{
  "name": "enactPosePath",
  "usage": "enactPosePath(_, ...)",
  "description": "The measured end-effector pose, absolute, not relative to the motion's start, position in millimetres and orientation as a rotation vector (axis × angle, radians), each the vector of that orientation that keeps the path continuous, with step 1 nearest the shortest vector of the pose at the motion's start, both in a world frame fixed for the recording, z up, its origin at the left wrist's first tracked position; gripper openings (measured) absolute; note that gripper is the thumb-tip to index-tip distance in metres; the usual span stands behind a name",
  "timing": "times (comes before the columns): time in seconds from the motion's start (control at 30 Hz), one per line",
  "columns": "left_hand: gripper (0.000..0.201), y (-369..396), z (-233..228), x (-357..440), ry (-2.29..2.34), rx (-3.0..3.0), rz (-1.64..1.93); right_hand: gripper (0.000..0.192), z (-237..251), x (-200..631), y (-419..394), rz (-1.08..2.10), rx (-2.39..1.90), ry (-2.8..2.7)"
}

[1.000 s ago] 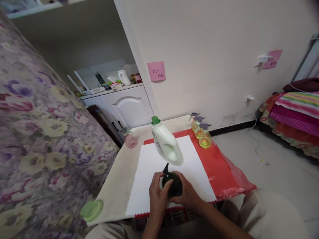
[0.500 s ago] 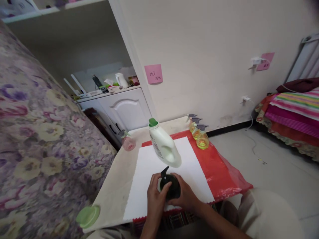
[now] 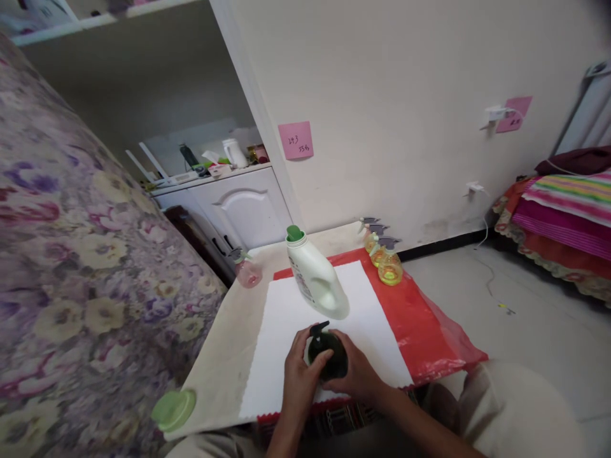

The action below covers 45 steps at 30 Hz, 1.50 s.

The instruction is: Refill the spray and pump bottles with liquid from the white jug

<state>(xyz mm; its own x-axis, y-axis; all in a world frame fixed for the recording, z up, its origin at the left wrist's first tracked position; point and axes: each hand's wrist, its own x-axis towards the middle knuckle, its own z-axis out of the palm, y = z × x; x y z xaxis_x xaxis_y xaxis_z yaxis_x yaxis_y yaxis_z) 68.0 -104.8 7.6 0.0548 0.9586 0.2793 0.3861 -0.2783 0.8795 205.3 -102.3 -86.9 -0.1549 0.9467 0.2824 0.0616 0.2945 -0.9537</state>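
Observation:
A dark green pump bottle (image 3: 338,356) with a black pump head (image 3: 319,328) stands near the front edge of the white sheet (image 3: 267,356). My left hand (image 3: 301,372) is wrapped round its left side, the thumb lying across the front. From the right, my right hand (image 3: 359,375) curls its fingers round the same bottle. Just behind it on the sheet is a pale green jug (image 3: 319,280), upright, with a handle and a green spout (image 3: 294,234) in its uncapped neck.
Several spray bottles with yellow liquid (image 3: 390,270) line the red plastic (image 3: 420,331) at the back right. A pink spray bottle (image 3: 248,272) stands back left. A light green cap (image 3: 174,410) lies at the table's front left corner, beside a floral curtain (image 3: 95,286).
The pump head's nozzle has swung slightly to the right. Both hands keep their hold on the bottle. The whole view has shifted a little.

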Motion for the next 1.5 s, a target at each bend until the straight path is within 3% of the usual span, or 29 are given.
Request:
enactPosePath(0.17, 0.014, -106.5, 5.8, 74.5, 1.405, 1.757, 1.266, 0.096, -88.4, 205.6, -101.3, 1.043, -0.984, -1.505)
enactPosePath(0.5, 0.024, -100.6, 15.3, 62.1, 1.245, 1.773, 1.135, 0.098, -85.4, 206.3, -101.1, 1.045, -0.932, -1.511)
enactPosePath(0.63, 0.029, -105.9, 6.8, 69.3, 1.380, 1.708, 1.257, 0.099, -89.0, 204.9, -99.9, 1.030, -0.977, -1.518)
enactPosePath(0.87, 0.021, -110.1, -1.1, 74.8, 1.499, 1.655, 1.345, 0.098, -92.1, 203.6, -101.0, 1.027, -0.952, -1.495)
enactPosePath(1.37, 0.023, -106.0, 42.4, 81.1, 1.279, 1.710, 1.244, 0.103, -62.6, 225.8, -106.4, 1.053, -0.909, -1.450)
enactPosePath(1.5, 0.024, -98.5, 48.9, 76.3, 1.094, 1.729, 1.068, 0.106, -51.8, 241.6, -105.0, 1.220, -0.755, -1.435)
